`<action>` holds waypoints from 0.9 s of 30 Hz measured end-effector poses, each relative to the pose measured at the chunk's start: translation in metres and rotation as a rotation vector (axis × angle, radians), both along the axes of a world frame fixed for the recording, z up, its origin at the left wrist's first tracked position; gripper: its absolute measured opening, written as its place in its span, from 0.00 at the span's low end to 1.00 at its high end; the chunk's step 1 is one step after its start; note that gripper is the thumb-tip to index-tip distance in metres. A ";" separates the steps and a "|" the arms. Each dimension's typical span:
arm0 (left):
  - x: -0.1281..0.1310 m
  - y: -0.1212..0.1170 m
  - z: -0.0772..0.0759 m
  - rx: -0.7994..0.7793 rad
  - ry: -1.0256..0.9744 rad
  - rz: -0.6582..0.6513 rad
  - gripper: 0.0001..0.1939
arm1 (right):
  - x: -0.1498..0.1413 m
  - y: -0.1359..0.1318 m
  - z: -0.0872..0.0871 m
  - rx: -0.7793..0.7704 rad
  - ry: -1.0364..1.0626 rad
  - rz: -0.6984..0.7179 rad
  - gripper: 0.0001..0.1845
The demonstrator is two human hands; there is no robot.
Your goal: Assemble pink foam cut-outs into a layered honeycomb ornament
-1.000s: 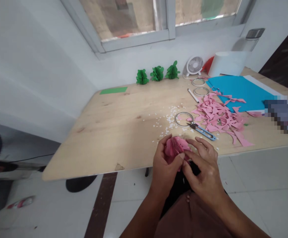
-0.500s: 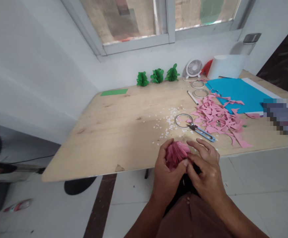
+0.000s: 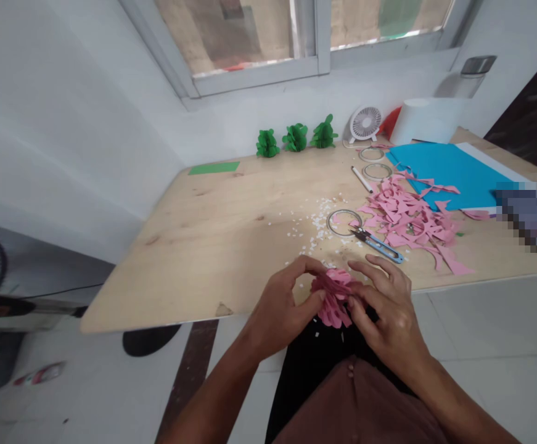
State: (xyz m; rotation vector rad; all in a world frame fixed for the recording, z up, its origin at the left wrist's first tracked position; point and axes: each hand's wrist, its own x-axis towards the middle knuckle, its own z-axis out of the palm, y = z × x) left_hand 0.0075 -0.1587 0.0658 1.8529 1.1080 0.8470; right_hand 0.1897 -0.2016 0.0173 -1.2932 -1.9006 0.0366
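A pink layered paper flower (image 3: 335, 308) is held between both hands above my lap, just off the table's front edge. My left hand (image 3: 291, 290) grips its left side, with the thumb in front and the index finger curled over the top. On the right edge of the flower, my right hand (image 3: 383, 308) pinches the paper between thumb and index finger, while its other fingers are lifted and spread. Just beyond the hands lie blue-handled thread snips (image 3: 381, 245) and a roll of narrow tape (image 3: 344, 222). The flower's right edge is partly covered by fingers.
Pink paper scraps (image 3: 407, 213) are heaped at the right beside blue sheets (image 3: 439, 172). White bits (image 3: 319, 222) are scattered on the wooden table (image 3: 203, 246). Green paper shapes (image 3: 295, 137) and a small fan (image 3: 365, 123) stand by the wall. A marker (image 3: 361, 179) lies near tape rolls (image 3: 377, 171).
My left hand has shifted left and turned, moving from wrapping the flower's side to pinching its layers. The flower has opened and tilted, showing more petals below. My right hand stays nearly in place.
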 end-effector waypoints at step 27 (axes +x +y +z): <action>-0.020 0.034 0.023 -0.056 0.250 -0.450 0.08 | 0.001 0.005 0.006 -0.043 0.007 0.077 0.08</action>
